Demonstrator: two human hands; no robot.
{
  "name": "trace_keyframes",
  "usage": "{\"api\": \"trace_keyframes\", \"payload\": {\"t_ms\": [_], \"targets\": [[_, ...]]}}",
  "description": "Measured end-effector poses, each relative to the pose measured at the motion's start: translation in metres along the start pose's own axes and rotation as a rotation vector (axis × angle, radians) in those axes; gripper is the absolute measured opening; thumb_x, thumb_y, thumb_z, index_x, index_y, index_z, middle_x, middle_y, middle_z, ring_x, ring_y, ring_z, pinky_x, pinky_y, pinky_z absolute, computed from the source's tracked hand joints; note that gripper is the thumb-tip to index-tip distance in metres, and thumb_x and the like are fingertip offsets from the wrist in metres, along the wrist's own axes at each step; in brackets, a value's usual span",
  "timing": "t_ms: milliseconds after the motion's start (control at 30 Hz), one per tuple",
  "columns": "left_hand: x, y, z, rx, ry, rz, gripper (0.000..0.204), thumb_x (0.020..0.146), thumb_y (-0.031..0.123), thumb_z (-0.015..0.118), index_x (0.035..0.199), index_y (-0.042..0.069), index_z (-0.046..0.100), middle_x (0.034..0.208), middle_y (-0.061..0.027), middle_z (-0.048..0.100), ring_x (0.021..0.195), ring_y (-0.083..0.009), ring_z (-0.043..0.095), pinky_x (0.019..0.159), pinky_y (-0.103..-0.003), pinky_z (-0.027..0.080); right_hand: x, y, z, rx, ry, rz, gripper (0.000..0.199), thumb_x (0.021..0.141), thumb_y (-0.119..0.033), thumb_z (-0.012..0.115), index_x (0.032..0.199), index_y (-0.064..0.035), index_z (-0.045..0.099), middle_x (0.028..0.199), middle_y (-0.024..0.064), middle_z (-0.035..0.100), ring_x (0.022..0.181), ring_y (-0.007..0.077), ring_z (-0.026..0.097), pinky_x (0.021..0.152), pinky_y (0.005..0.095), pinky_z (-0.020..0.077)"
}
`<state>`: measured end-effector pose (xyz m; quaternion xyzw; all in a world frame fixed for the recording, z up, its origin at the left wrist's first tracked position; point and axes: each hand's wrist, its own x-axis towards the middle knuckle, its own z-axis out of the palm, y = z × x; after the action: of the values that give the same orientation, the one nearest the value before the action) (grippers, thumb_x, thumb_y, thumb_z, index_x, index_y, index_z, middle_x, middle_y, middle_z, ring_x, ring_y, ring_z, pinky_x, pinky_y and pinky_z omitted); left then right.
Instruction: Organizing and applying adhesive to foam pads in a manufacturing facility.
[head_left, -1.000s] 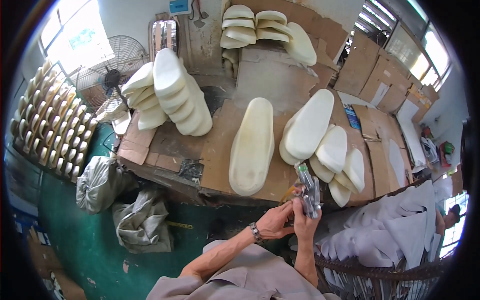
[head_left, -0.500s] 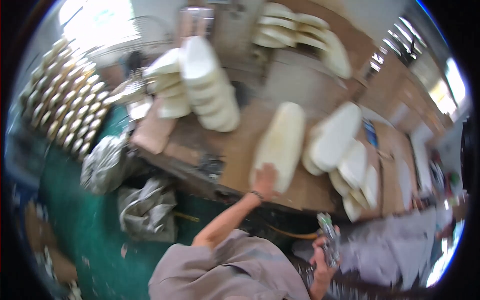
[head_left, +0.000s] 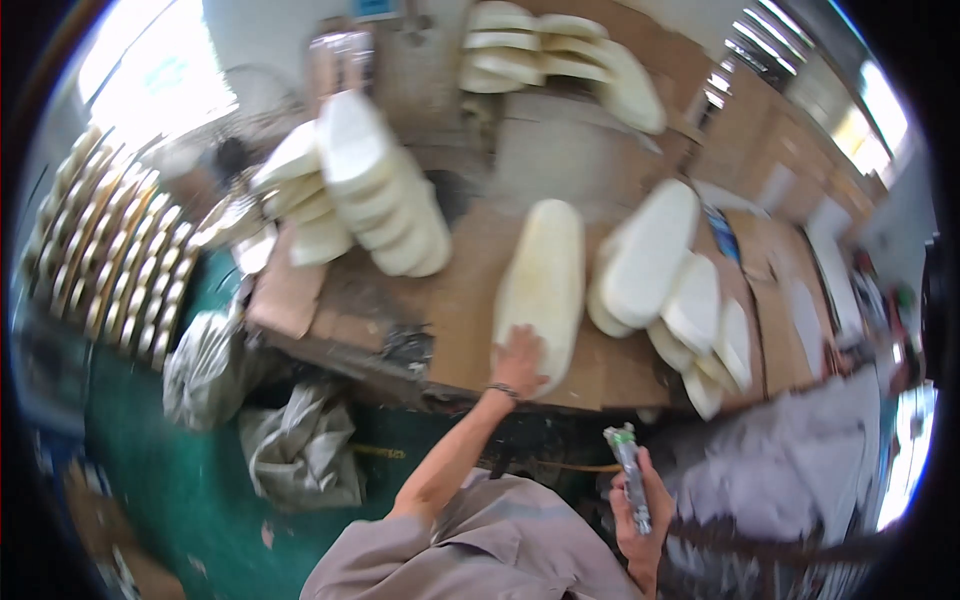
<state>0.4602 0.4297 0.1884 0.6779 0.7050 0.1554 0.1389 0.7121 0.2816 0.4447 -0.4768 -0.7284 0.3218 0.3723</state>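
Note:
My left hand lies flat, fingers apart, on the near end of a long cream sole-shaped piece that looks like foam. The piece rests on the cardboard-covered table, its narrower end pointing away from me. My right hand is in front of my body, off the table's near edge. It is closed around a slim silver-grey tool with a green end; its exact kind I cannot make out. To the right of the piece lies a leaning stack of similar cream pieces.
A taller stack of cream pieces stands on the table's left, and more pieces lie at the back. At far left is a rack of rows of pale pieces. Grey bags sit on the green floor. Grey cloth lies at right.
My view has shifted a little. The left hand stays on the near end of the cream piece. My right hand has turned the tool, which now shows its narrow side.

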Motion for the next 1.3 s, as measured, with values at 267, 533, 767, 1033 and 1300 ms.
{"api": "trace_keyframes", "payload": {"t_ms": [267,533,767,1033,1300], "targets": [[0.011,0.019,0.002,-0.006,-0.03,0.069,0.088,0.081,0.041,0.077,0.153,0.012,0.036,0.166,-0.0146,0.015,0.153,-0.0371,0.01,0.113,-0.067,0.026,-0.013,-0.003,-0.015,0.01,0.072,0.034,0.056,0.088,-0.012,0.072,0.137,0.0056,0.053,0.089,0.014,0.063,0.071,0.0223,0.057,0.065,0.0311,0.0471],[-0.006,0.011,0.0,-0.096,-0.005,0.071,0.082,0.083,0.034,0.076,0.152,0.011,0.038,0.165,-0.0153,0.017,0.152,-0.0386,0.013,0.113,-0.065,0.026,-0.021,0.009,-0.032,-0.054,0.084,-0.102,0.053,0.088,-0.011,0.072,0.134,0.0099,0.054,0.089,0.0155,0.062,0.071,0.0238,0.06,0.067,0.0315,0.0498],[-0.093,-0.035,-0.003,-0.628,-0.052,-0.208,0.037,0.088,0.02,0.071,0.121,0.003,0.065,0.115,-0.0175,0.071,0.106,-0.0312,0.069,0.09,-0.037,0.054,-0.038,0.02,-0.051,-0.068,-0.012,-0.064,0.054,0.085,-0.009,0.073,0.133,0.0089,0.055,0.09,0.0166,0.065,0.071,0.0258,0.062,0.066,0.0325,0.0502],[-0.263,-0.162,0.108,-0.27,-0.403,-0.621,0.042,0.089,0.034,0.07,0.12,0.005,0.068,0.113,-0.0201,0.071,0.105,-0.0322,0.069,0.092,-0.039,0.053,-0.052,0.028,-0.059,0.006,-0.079,-0.066,0.054,0.083,-0.007,0.073,0.131,0.0093,0.057,0.091,0.0187,0.066,0.072,0.0275,0.065,0.067,0.0338,0.0517],[-0.381,-0.19,0.155,-0.732,-0.619,-1.028,0.033,0.094,0.031,0.069,0.12,0.011,0.067,0.103,-0.007,0.073,0.086,-0.0276,0.071,0.075,-0.05,0.058,-0.072,0.035,-0.071,-0.069,0.019,-0.044,0.055,0.081,-0.008,0.073,0.13,0.01,0.056,0.087,0.019,0.064,0.07,0.0289,0.065,0.064,0.0351,0.0513]]}}
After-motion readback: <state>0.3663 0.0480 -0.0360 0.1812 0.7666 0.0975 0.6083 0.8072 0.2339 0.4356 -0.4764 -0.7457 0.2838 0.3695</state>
